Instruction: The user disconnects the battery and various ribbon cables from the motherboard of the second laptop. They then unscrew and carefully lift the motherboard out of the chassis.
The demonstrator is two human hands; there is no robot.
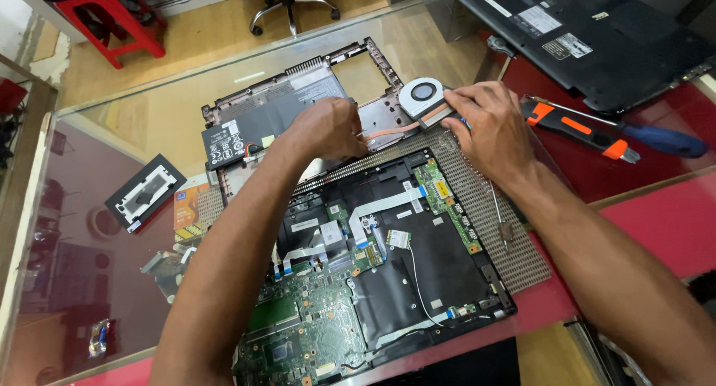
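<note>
An opened laptop lies on a glass table, its green motherboard (pixel 313 311) and black base (pixel 440 267) exposed toward me. Beyond it rests a detached black bottom frame (pixel 298 80) with a flat black battery (pixel 246 129). A round cooling fan (pixel 421 96) with a copper heat pipe (pixel 391 130) sits on that frame. My left hand (pixel 328 129) is closed on the heat pipe's left end. My right hand (pixel 488 129) grips the fan's right side by its fins.
An orange and black utility knife (pixel 578 129) and a blue-handled screwdriver (pixel 664 141) lie at the right. Another closed black laptop (pixel 589 35) is at the far right. A small black panel (pixel 145 192) lies at the left. A brown mesh mat (pixel 492 222) is under the laptop.
</note>
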